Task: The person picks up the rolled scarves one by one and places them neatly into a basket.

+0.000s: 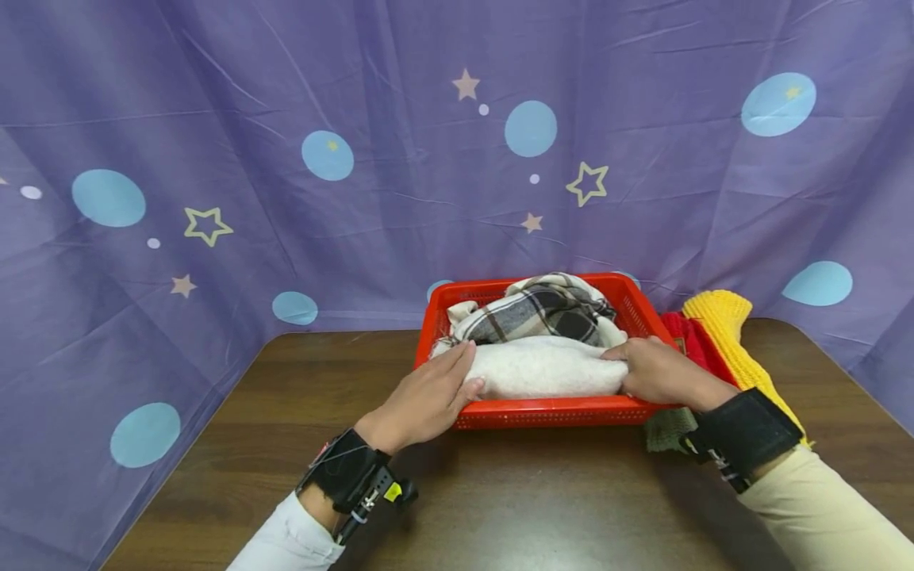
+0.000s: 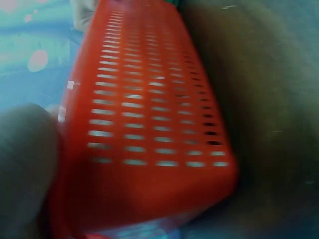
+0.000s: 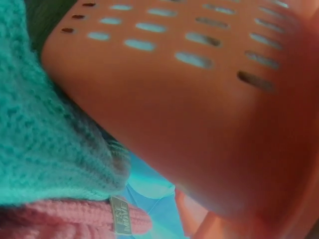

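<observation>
A red perforated plastic basket (image 1: 550, 407) stands on the table. Along its front lies a folded, fuzzy white cloth (image 1: 546, 369), in front of a bunched plaid scarf (image 1: 528, 313). My left hand (image 1: 424, 396) reaches over the front left corner, its nearly straight fingers resting against the cloth's left end. At the other end my right hand (image 1: 660, 373) pinches the cloth between thumb and fingers; some fingertips are hidden. The left wrist view shows the basket's wall (image 2: 149, 186) and blurred part of the left hand (image 2: 25, 164). The right wrist view does not show the right hand.
Right of the basket lie a yellow knit item (image 1: 739, 349), a red knit item (image 1: 703, 345) with a tag, and a green knit piece (image 1: 667, 431) under my right wrist. The brown wooden table (image 1: 528, 492) backs onto a purple patterned curtain (image 1: 400, 238).
</observation>
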The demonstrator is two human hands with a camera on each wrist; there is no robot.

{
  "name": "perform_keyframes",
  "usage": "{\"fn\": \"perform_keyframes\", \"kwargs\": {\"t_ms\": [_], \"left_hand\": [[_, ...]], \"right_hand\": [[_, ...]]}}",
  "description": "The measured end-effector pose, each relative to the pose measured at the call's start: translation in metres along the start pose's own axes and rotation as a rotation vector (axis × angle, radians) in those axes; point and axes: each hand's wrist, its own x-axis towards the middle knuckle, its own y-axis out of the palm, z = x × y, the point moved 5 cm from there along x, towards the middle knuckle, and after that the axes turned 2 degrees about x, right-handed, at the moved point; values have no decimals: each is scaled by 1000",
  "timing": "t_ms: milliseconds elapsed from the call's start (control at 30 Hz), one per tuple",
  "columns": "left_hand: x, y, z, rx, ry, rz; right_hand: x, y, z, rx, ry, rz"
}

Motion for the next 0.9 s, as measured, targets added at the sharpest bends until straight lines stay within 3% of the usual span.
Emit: {"fn": "perform_keyframes", "kwargs": {"t_ms": [167, 300, 400, 467, 633, 733, 900], "left_hand": [[-4, 6, 4, 15, -121, -57], [-5, 8, 7, -54, -213, -39], [-5, 8, 9, -85, -246, -24], [-4, 8, 10, -98, -258, -21], [-3, 9, 12, -121, -281, -24], [-3, 10, 12, -108, -281, -29], [-3, 10, 11, -53, -264, -59]], "right_hand": [[-1, 0, 2, -2, -48, -46], [-11, -4, 2, 124, -40, -73], [-22, -9, 3, 195, -60, -154], [-28, -11, 2, 160, -71, -237], [-37, -3, -2, -96, -36, -382], [-39, 3, -3, -167, -1, -396], [-38, 8, -4, -170, 33, -373]]}}
